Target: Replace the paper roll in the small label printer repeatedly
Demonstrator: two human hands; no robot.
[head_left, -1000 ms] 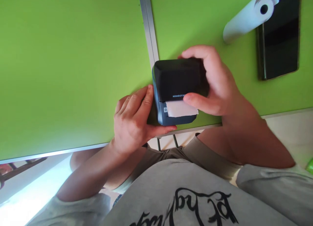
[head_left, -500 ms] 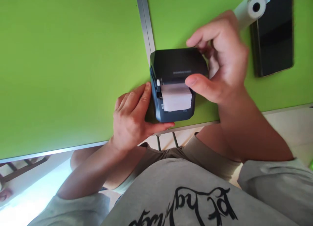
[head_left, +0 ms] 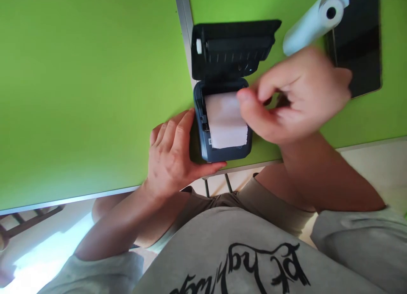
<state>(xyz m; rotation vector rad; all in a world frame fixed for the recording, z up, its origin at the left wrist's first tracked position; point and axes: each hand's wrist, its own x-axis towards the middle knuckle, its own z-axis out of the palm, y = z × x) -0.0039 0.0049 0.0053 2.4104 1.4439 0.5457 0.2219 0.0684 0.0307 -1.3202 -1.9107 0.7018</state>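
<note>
A small dark blue printer (head_left: 225, 153) sits near the table's front edge with its black lid (head_left: 233, 50) raised. White paper (head_left: 227, 126) lies in it and hangs over its front. My left hand (head_left: 173, 147) rests against the printer's left side and front corner, fingers along the side and thumb stretched along the front. Above the printer's right side is my right hand (head_left: 295, 99), slightly blurred, its fingers curled and its thumb near the paper's upper right. Whether anything is between those fingertips is hidden.
A white paper roll (head_left: 310, 24) lies at the back right, against a black flat device (head_left: 359, 43). A grey metal strip (head_left: 184, 14) crosses the green table (head_left: 89, 82) behind the printer. My legs are below the front edge.
The printer's lid has gone from nearly closed to standing open, showing the paper inside. My right hand has let go of the lid and moved right and down. My left hand has stayed.
</note>
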